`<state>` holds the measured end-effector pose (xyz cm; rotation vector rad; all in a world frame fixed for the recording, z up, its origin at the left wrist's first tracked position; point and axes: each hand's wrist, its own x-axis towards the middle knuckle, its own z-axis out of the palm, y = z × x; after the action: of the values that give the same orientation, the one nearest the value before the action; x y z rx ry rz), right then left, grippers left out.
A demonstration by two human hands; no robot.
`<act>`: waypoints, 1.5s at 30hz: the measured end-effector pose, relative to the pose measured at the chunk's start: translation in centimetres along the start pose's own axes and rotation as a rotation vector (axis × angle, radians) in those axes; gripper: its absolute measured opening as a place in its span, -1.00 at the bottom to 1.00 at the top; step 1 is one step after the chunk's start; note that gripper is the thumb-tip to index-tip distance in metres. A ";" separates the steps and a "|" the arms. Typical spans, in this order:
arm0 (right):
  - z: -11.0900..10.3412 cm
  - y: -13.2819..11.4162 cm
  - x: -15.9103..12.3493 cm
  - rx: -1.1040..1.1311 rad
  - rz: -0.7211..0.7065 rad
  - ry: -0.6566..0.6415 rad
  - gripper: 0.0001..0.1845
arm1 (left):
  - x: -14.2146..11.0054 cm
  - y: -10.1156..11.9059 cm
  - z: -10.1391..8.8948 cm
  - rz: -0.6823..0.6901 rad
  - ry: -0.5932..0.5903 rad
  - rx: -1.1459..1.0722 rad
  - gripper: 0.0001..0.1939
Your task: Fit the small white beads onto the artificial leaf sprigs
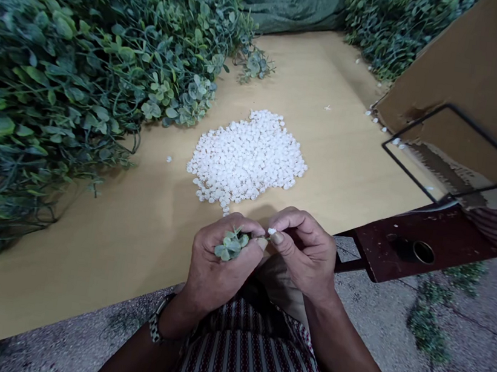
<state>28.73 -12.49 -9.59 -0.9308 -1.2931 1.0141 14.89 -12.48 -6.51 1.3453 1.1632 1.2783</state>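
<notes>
My left hand is closed around a small artificial leaf sprig, its green leaves sticking out above the fist. Between the thumb and forefinger of my right hand is a small white plastic piece, held close to the left fingertips. The sprig's stem end is mostly hidden by my fingers, so I cannot tell whether the piece touches it. Just beyond both hands lies a loose pile of similar white pieces on the tabletop.
A big heap of artificial foliage covers the table's left side, with more greenery at the back right. A green sack lies at the back. On the right stand a cardboard box and a dark red stool.
</notes>
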 end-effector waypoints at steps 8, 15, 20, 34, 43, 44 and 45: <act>0.3 -0.1 -0.2 0.005 -0.031 0.024 -0.96 | 0.1 0.4 0.7 -0.023 0.077 0.028 -0.89; 0.5 0.0 -0.4 0.027 -0.031 0.045 -0.93 | 0.0 0.4 0.3 -0.017 0.052 0.038 -0.87; 0.5 0.2 -0.5 0.010 -0.017 0.093 -0.94 | 0.1 -0.1 0.1 0.054 0.039 -0.001 -0.85; 0.8 0.3 -0.6 -0.095 -0.073 0.067 -0.94 | -0.2 -0.2 0.3 0.007 0.039 0.021 -0.85; 0.8 0.1 -0.6 -0.112 -0.035 0.095 -0.93 | 0.1 0.0 0.6 -0.020 0.089 0.022 -0.85; 0.8 0.1 -0.6 -0.114 -0.033 0.095 -0.93 | 0.1 0.0 0.6 -0.034 0.089 0.027 -0.86; 0.8 0.1 -0.6 -0.116 -0.032 0.097 -0.94 | 0.1 0.1 0.6 -0.047 0.090 0.032 -0.88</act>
<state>27.88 -13.09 -9.78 -1.0322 -1.2915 0.8663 15.53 -12.44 -6.40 1.2873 1.2749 1.3021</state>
